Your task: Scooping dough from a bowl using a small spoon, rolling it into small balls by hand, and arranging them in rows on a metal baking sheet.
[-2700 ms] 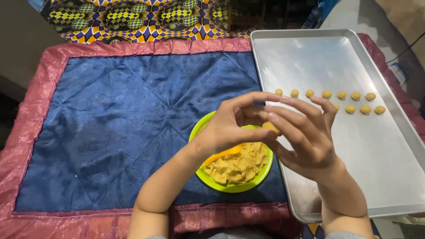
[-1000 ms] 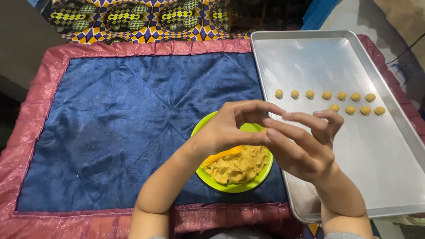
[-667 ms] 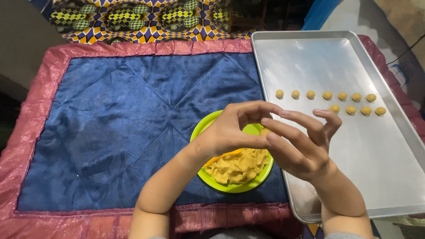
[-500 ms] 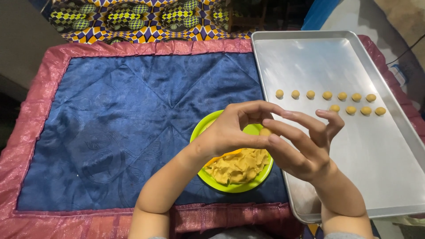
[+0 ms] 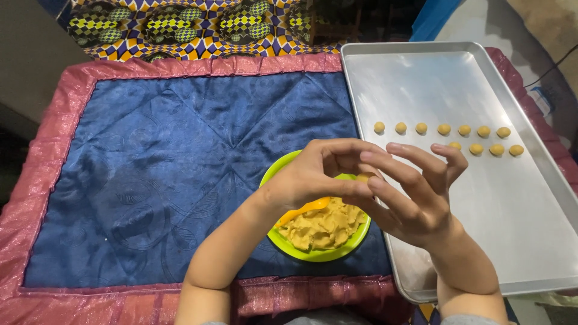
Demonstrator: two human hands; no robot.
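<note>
Head view: both hands' [image 5: 361,186] grip pinched on dough bit [image 5: 363,177], over green bowl's [image 5: 313,254] tray-side [image 5: 421,78] rim.

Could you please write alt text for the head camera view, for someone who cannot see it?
Two hands, left and right, pinch a dough bit above a green bowl of dough on a blue mat. Beside it, a metal tray holds small dough balls.
</note>
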